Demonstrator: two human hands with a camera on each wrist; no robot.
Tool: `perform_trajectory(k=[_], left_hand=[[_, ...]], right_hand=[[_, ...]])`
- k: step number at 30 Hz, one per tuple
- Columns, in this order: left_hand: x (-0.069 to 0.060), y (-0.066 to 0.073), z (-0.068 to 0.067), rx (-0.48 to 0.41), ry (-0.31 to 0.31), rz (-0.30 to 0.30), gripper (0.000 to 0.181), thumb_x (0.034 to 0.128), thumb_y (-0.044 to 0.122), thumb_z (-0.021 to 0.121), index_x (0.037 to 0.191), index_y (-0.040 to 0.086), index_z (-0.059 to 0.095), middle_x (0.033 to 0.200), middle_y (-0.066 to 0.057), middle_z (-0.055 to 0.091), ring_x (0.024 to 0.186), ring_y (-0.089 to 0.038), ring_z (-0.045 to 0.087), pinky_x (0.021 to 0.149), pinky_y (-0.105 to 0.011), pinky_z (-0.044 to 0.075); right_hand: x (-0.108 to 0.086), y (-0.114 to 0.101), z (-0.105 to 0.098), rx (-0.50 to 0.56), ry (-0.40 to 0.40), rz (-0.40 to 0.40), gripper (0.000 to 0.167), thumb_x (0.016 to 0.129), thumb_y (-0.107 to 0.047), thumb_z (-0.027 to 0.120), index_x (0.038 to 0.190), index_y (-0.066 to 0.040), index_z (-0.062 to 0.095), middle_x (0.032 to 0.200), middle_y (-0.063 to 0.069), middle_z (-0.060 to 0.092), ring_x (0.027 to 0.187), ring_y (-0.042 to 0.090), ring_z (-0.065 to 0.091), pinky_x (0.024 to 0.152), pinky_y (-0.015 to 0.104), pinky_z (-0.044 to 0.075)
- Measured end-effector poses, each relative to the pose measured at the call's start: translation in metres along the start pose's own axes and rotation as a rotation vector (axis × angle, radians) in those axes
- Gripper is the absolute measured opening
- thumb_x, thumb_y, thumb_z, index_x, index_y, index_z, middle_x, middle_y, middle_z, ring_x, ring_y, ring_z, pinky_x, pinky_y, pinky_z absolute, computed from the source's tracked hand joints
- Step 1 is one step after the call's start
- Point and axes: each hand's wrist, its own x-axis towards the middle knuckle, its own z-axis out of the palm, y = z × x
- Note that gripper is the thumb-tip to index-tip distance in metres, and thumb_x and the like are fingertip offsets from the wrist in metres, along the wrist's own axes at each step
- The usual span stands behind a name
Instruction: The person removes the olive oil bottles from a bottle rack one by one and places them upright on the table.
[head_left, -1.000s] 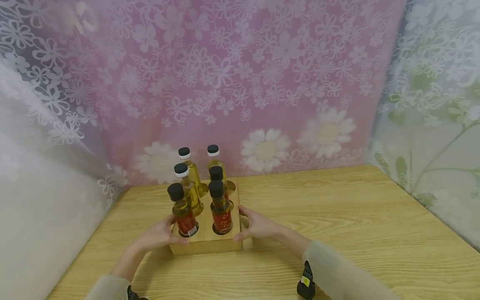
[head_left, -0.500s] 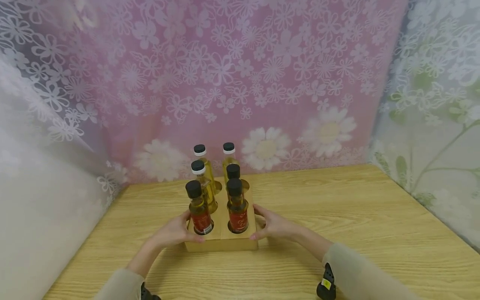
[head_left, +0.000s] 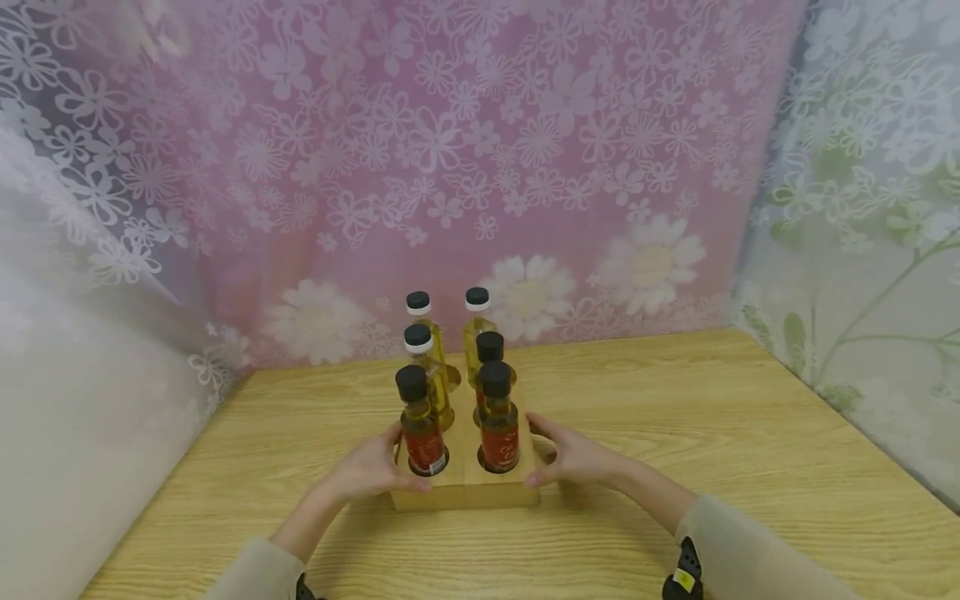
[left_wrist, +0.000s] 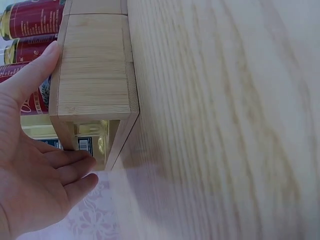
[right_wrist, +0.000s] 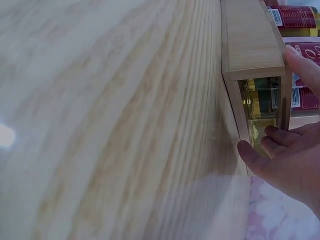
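Note:
A wooden rack (head_left: 465, 497) stands on the table with several bottles upright in its round holes. The front two bottles, a left one (head_left: 423, 442) and a right one (head_left: 500, 440), have red labels and black caps; paler oil bottles with white-ringed caps (head_left: 418, 337) stand behind. My left hand (head_left: 367, 468) grips the rack's left end, thumb at the front top edge; the left wrist view shows that hand's fingers (left_wrist: 75, 172) at the open end. On the right end my right hand (head_left: 581, 458) grips likewise, its thumb (right_wrist: 300, 65) by the top edge in the right wrist view.
The wood-grain table (head_left: 645, 400) extends on both sides of the rack. A pink flowered cloth (head_left: 450, 167) hangs behind, with pale cloths at the left (head_left: 90, 375) and right (head_left: 885, 275). A black wrist strap (head_left: 686, 571) sits on the right sleeve.
The rack with its bottles has moved to the right across the table, with both hands holding its ends and moving along with it.

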Motion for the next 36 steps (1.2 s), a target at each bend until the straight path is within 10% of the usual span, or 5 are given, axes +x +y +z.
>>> perform_trajectory(k=[23,36], left_hand=[[0.000,0.020,0.019,0.075,-0.013,-0.010,0.117,0.0614,0.050,0.082,0.145,-0.004,0.022,0.129,-0.024,0.050,0.113,-0.039,0.052,0.088,-0.051,0.043],[0.001,0.020,0.019,0.088,-0.057,-0.022,0.117,0.0666,0.053,0.078,0.146,-0.004,0.014,0.137,-0.027,0.040,0.117,-0.042,0.047,0.090,-0.054,0.041]], right_hand=[[-0.029,0.009,-0.010,0.001,-0.007,-0.066,0.101,0.080,-0.021,0.075,0.144,0.011,0.003,0.148,0.032,0.010,0.134,0.047,0.014,0.099,0.058,0.032],[-0.032,0.010,-0.017,-0.044,-0.020,-0.007,0.101,0.081,-0.028,0.073,0.146,0.006,0.004,0.146,0.032,0.015,0.118,0.048,0.042,0.091,0.052,0.042]])
